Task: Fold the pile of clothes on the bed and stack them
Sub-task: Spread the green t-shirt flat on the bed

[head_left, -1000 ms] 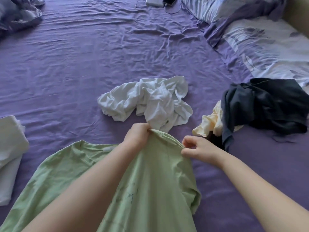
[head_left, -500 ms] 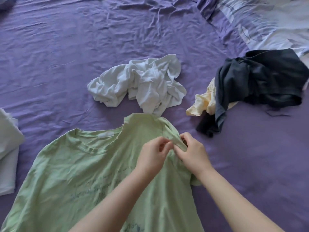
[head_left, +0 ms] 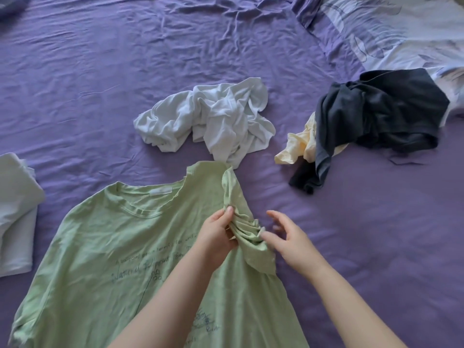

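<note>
A light green T-shirt (head_left: 105,249) with dark print lies face up on the purple bed sheet (head_left: 100,84), collar towards the far side. Its right sleeve is bunched up. My left hand (head_left: 216,234) pinches that bunched sleeve fabric. My right hand (head_left: 288,239) hovers just right of the sleeve with fingers spread, its fingertips touching the cloth. Beyond the shirt lies a crumpled white garment (head_left: 208,121). To the right a dark navy garment (head_left: 376,114) lies over a pale yellow one (head_left: 296,146).
A folded white garment (head_left: 15,212) rests at the left edge. A patterned lilac duvet (head_left: 391,28) covers the top right corner. Bare purple sheet stretches across the far left and the lower right.
The view has tilted down. Both hands slid from the shirt's shoulder down to the sleeve. My right hand has let go and opened, while the left still grips the fabric.
</note>
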`<control>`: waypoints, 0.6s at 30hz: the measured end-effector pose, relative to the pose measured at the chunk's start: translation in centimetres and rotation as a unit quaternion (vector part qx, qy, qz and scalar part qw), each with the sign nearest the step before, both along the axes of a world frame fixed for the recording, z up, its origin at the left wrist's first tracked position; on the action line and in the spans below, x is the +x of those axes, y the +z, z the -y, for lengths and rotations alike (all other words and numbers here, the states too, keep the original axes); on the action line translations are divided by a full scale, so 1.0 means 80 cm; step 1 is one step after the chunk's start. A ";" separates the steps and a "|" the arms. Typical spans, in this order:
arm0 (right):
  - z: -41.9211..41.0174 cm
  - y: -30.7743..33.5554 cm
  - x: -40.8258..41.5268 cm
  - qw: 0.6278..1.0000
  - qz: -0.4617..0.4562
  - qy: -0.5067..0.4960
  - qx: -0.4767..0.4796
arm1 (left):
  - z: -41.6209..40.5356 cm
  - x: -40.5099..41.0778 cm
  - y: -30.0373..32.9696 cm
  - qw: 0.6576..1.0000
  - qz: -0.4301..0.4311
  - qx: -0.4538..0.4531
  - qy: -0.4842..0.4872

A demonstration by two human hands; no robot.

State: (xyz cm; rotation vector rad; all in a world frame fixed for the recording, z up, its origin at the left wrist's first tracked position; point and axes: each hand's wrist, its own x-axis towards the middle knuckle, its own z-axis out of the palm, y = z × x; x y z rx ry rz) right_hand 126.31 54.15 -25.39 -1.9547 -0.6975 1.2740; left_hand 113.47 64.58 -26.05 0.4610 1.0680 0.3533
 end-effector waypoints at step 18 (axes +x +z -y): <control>0.008 0.049 0.072 0.919 0.153 -0.311 0.186 | -0.004 0.049 0.028 0.944 -0.141 0.230 -0.189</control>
